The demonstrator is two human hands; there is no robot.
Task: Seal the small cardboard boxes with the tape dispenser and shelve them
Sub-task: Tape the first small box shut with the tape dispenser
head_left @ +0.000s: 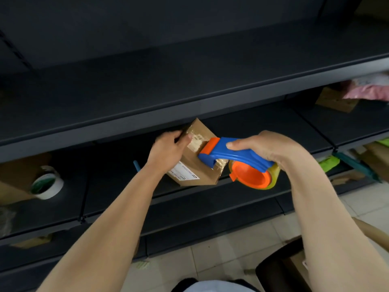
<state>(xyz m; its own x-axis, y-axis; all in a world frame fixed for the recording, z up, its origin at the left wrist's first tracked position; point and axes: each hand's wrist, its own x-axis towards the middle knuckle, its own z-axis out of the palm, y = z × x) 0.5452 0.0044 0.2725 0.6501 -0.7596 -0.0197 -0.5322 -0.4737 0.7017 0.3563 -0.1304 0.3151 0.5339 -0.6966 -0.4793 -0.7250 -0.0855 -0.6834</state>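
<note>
1. Two hands carry everything: your left hand (168, 148) grips the far end of the small cardboard box (205, 175), thumb laid on the taped top and fingers curled behind it. Your right hand (259, 146) is wrapped tight around the blue handle of the tape dispenser (231, 152).
2. You hold the box tilted in front of the shelf (117, 186), below the front edge of the shelf above. I cannot tell whether its low corner touches the shelf's front edge. With so little under it, a hard pull on the dispenser could twist the box out of your left hand.
3. The dispenser's orange nose sits on the box top, just beside your left thumb. Drive it that way and the cutter may catch the thumb.
4. Tape on the top looks wrinkled; uneven pressure would likely leave the seam loose.
5. A white tape roll (47, 183) lies well apart, towards the shelf's left end, and poses no risk.
</note>
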